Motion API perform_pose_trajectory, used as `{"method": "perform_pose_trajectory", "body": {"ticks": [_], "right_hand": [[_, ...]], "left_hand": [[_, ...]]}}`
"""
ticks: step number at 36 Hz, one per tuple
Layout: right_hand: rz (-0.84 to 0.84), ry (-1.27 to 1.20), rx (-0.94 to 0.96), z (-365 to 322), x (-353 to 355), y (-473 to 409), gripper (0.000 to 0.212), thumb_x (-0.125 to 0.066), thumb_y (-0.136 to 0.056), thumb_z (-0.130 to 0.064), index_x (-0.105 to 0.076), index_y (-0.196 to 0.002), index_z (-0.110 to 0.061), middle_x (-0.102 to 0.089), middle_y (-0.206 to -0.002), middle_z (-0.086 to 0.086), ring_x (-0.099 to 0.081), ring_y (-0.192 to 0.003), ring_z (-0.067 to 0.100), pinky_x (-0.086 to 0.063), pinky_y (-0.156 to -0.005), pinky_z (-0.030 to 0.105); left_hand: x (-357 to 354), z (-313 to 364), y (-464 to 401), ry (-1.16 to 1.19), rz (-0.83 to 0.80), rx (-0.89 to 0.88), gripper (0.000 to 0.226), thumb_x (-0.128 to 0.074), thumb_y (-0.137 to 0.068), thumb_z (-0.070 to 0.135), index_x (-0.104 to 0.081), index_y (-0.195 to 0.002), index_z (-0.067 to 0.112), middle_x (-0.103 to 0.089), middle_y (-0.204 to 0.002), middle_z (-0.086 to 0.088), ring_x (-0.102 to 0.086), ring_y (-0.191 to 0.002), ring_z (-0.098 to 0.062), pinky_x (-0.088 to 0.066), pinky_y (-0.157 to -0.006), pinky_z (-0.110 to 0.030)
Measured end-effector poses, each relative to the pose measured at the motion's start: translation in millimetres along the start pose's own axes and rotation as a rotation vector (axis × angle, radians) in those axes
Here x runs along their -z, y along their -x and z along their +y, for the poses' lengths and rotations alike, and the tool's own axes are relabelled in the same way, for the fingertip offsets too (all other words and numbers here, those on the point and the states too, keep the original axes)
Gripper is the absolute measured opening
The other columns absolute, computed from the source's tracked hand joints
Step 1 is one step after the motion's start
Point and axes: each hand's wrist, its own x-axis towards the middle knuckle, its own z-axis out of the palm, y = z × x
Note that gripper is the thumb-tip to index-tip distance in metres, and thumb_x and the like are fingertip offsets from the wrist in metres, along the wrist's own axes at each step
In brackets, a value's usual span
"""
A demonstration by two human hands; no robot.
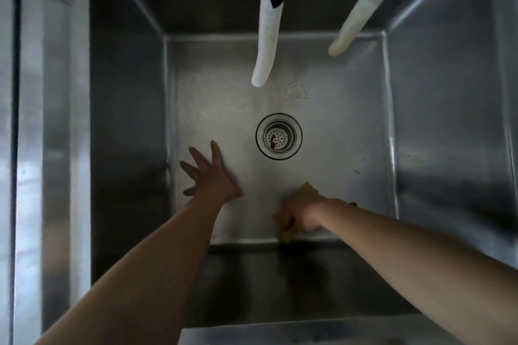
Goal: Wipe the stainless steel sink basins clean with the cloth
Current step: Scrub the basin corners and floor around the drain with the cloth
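Note:
I look straight down into a deep stainless steel sink basin [350,126]. My right hand [304,213] is closed on a yellowish cloth [284,234] and presses it against the basin floor at the near edge, right of centre. Part of the cloth also shows above the knuckles. My left hand [208,173] lies flat on the floor near the left wall, fingers spread, holding nothing. A round drain strainer [279,136] sits in the middle of the floor, beyond both hands.
Two white hoses [266,36] with black wrapping at the top hang from above over the far half of the basin; the right one [353,26] ends near the back right corner. Pale stains [291,92] mark the floor behind the drain. A steel divider ledge [53,120] runs along the left.

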Motion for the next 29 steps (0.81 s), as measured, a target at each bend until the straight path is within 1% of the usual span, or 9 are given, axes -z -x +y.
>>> {"method": "perform_pose_trajectory", "body": {"ticks": [3, 6, 12, 15, 18, 20, 22, 25, 29], "right_hand": [[-0.055, -0.165, -0.014, 2.3, 5.3, 12.2, 0.028, -0.063, -0.092, -0.027, -0.071, -0.118, -0.023, -0.068, -0.124, 0.001, -0.063, -0.107, 0.021, -0.049, -0.097, 0.031], [0.047, -0.436, -0.076, 17.9, 24.1, 24.9, 0.047, -0.048, -0.087, 0.002, -0.069, -0.123, -0.019, -0.069, -0.119, 0.003, -0.064, -0.106, 0.02, -0.05, -0.085, 0.025], [0.491, -0.656, -0.151, 74.3, 101.7, 54.1, 0.044, -0.063, -0.084, -0.001, -0.067, -0.126, -0.013, -0.067, -0.117, 0.002, -0.06, -0.102, 0.016, -0.046, -0.079, 0.023], [0.848, -0.709, -0.193, 93.0, 142.8, 53.5, 0.024, -0.065, -0.088, -0.013, -0.074, -0.109, -0.015, -0.073, -0.101, 0.005, -0.065, -0.092, 0.025, -0.05, -0.081, 0.033], [1.17, -0.704, -0.295, 108.4, 178.6, 40.1, 0.014, -0.062, -0.091, -0.022, -0.069, -0.079, -0.023, -0.063, -0.076, -0.004, -0.062, -0.083, 0.025, -0.045, -0.064, 0.027], [1.247, -0.729, -0.319, 113.8, 198.4, 24.0, 0.018, -0.055, -0.092, -0.019, -0.064, -0.079, -0.028, -0.064, -0.089, 0.003, -0.063, -0.091, 0.029, -0.043, -0.071, 0.029], [1.243, -0.85, -0.332, 112.8, 211.8, 7.6, 0.016, -0.052, -0.094, -0.028, -0.068, -0.099, -0.031, -0.062, -0.101, 0.0, -0.061, -0.096, 0.025, -0.046, -0.078, 0.033], [1.212, -0.994, -0.34, 102.9, 220.0, -17.3, 0.037, -0.056, -0.093, -0.046, -0.061, -0.127, -0.033, -0.059, -0.112, -0.012, -0.057, -0.101, 0.016, -0.042, -0.088, 0.027], [1.264, -0.98, -0.39, 83.3, 227.2, -43.9, 0.032, -0.056, -0.095, -0.036, -0.063, -0.125, -0.044, -0.06, -0.132, -0.018, -0.057, -0.121, 0.015, -0.035, -0.093, 0.019]], "left_hand": [[-0.9, -0.9, -1.6, -0.005, 0.007, -0.005, 0.142, -0.09, -0.068, 0.032, 0.026, -0.149, 0.042, 0.044, -0.153, -0.005, 0.031, -0.143, -0.043, -0.024, -0.103, -0.079], [-2.0, -1.0, -3.7, -0.005, 0.022, 0.004, 0.143, -0.091, -0.066, 0.031, 0.025, -0.149, 0.044, 0.044, -0.153, -0.003, 0.031, -0.144, -0.041, -0.024, -0.102, -0.079], [-5.3, -3.3, -6.2, -0.037, 0.039, 0.004, 0.144, -0.091, -0.066, 0.031, 0.026, -0.148, 0.045, 0.043, -0.153, -0.004, 0.028, -0.144, -0.043, -0.025, -0.103, -0.078], [-5.6, -2.1, -7.4, -0.062, 0.052, 0.01, 0.145, -0.091, -0.065, 0.034, 0.028, -0.148, 0.045, 0.042, -0.154, -0.005, 0.027, -0.145, -0.044, -0.027, -0.103, -0.077], [-7.6, -3.4, -11.3, -0.081, 0.061, 0.011, 0.147, -0.091, -0.064, 0.038, 0.03, -0.146, 0.045, 0.042, -0.153, -0.005, 0.027, -0.145, -0.044, -0.029, -0.102, -0.077], [-9.6, -6.2, -15.0, -0.097, 0.07, 0.013, 0.149, -0.092, -0.062, 0.041, 0.032, -0.145, 0.046, 0.044, -0.152, -0.004, 0.027, -0.144, -0.044, -0.03, -0.101, -0.077], [-12.4, -7.7, -18.2, -0.106, 0.083, 0.011, 0.15, -0.092, -0.06, 0.044, 0.033, -0.143, 0.048, 0.045, -0.151, -0.003, 0.027, -0.144, -0.044, -0.031, -0.1, -0.078], [-15.1, -7.4, -20.2, -0.132, 0.101, 0.023, 0.154, -0.092, -0.057, 0.047, 0.04, -0.137, 0.049, 0.047, -0.15, -0.003, 0.027, -0.144, -0.045, -0.032, -0.1, -0.077], [-17.4, -9.8, -24.2, -0.128, 0.116, 0.02, 0.156, -0.092, -0.055, 0.049, 0.042, -0.134, 0.052, 0.048, -0.149, -0.002, 0.028, -0.144, -0.045, -0.033, -0.098, -0.078]]}}
